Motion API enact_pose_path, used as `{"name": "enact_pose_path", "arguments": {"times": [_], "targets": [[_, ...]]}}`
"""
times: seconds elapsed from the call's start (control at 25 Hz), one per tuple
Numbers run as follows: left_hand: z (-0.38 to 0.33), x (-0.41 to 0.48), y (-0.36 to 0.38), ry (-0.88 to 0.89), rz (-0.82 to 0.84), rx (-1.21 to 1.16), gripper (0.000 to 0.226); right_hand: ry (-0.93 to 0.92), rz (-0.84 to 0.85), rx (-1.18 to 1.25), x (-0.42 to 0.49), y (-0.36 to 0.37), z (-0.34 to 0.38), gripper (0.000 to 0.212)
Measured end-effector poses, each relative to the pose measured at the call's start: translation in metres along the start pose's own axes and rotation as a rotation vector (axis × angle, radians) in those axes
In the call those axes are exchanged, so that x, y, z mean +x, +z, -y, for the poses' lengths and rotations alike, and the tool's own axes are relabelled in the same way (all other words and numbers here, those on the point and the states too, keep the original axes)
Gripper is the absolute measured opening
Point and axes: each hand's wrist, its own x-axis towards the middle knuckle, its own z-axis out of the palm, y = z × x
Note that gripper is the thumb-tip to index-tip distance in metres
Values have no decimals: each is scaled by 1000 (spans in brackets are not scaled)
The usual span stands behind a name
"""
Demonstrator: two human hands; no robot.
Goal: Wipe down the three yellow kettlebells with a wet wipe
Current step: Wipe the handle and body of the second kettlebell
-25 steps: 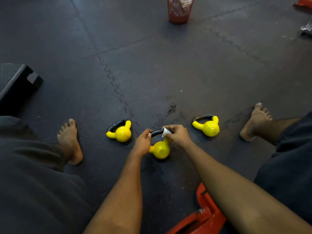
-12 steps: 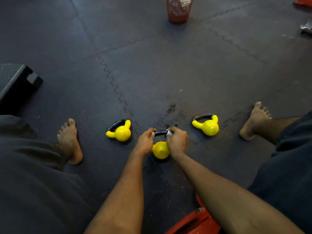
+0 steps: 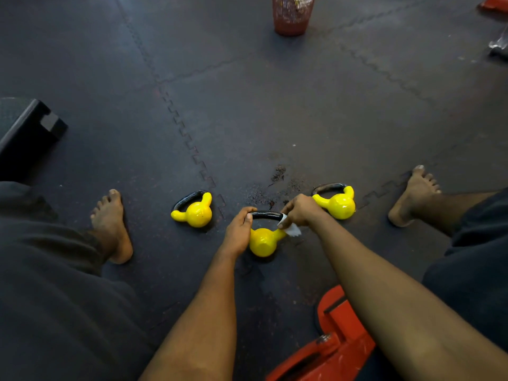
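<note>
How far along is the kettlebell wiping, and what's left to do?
Nothing shows as finished for certain. In hand: the middle kettlebell, its handle gripped by the left hand while the right hand holds the wet wipe at the handle's right end. The left kettlebell and right kettlebell sit on the mat, no hand on them; whether they were wiped can't be told.

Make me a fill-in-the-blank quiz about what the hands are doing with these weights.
The left hand grips the ____ handle of the middle kettlebell.
The right hand holds a white ____ at that handle's end.
The left kettlebell and right kettlebell, touched by neither hand, are coloured ____.
The mesh bin far ahead is ____.
Missing words: black; wipe; yellow; red.
</note>
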Motion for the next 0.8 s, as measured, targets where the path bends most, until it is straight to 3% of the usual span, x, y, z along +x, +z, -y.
{"name": "enact_pose_path", "arguments": {"times": [0.08,0.2,0.44,0.6,0.72,0.8], "targets": [[-1,3,2,3,11,-5,25,-42,96,-68,-5,-10,0,36],[-3,6,1,-29,21,14,24,-65,71,-28,-7,-9,-3,37],[5,9,-4,-82,-24,-4,26,24,-430,270,-16,50,15,31],[3,9,-3,-67,21,13,25,-81,-679,267,-34,77,18,31],[-1,11,-1,-59,49,24,24,-118,-657,207,-32,74,13,33],[-1,12,-2,-65,42,25,25,-107,-502,190,-21,60,11,34]]}}
